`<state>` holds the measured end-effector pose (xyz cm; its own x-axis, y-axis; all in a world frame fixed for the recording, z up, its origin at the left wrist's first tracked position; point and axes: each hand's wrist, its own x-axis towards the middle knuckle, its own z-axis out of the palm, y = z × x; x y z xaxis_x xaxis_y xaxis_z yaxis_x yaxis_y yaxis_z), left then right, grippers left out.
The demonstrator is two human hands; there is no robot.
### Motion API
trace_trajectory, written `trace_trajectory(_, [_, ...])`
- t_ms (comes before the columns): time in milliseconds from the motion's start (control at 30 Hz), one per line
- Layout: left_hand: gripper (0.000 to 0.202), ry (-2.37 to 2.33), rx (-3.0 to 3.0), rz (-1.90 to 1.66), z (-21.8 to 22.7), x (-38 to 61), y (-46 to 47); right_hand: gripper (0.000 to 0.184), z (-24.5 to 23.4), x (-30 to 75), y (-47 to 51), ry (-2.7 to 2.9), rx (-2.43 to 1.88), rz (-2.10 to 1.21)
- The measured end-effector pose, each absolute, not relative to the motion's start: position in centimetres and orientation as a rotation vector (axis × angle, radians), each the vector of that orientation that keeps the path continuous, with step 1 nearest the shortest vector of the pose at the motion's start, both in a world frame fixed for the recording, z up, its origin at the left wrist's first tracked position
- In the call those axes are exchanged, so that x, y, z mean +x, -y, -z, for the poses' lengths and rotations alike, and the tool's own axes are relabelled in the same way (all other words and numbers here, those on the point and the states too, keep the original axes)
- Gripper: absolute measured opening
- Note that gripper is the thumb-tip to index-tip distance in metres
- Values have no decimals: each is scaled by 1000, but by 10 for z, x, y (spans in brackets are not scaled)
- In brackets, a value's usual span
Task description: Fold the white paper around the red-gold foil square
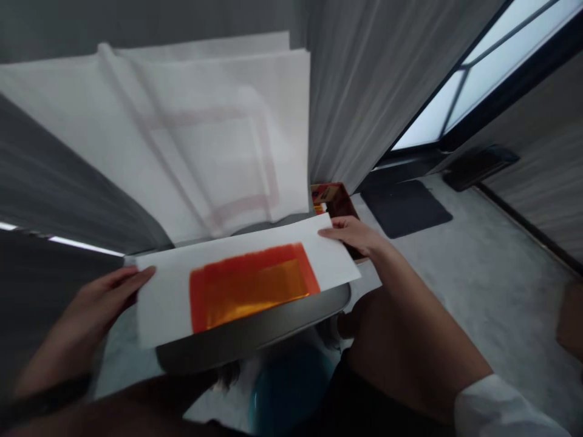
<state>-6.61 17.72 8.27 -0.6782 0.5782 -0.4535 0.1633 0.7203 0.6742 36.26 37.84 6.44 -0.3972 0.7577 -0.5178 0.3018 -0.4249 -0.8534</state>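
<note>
Head view — hands (pixel 121 285) (pixel 353 233) pinch a white sheet (pixel 252 260) at both ends, partly hiding a box (pixel 341 203) — mat (pixel 405 206) beyond.

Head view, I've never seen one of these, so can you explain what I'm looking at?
There's no machine, just a person's two bare hands. One camera, worn on the head, looks forward and down. The left hand and right hand each pinch an end of a white paper bearing a red-orange and gold patch. Beneath it shows a grey top. Beyond are large white sheets with a faint pink outline; I can't tell how they're supported. A red-edged box is by the right hand, and a dark mat lies on the floor.
</note>
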Motion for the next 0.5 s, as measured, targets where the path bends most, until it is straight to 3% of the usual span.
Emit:
trace_trajectory(133, [61, -2003, 554, -900, -62, -61, -188, 20, -47, 369, -388, 1689, -1736, -1527])
trace_trajectory(300, [50, -1956, 669, -922, -32, -57, -193, 24, -28, 364, -400, 2147, -1915, -711])
trace_trajectory(400, [41, -1969, 677, -965, -24, -54, -192, 38, -29, 344, -392, 2155, -1806, -339])
trace_trajectory(500, [36, -1971, 717, -986, -21, -54, -192, 39, -32, 312, -362, 2258, -1500, -167])
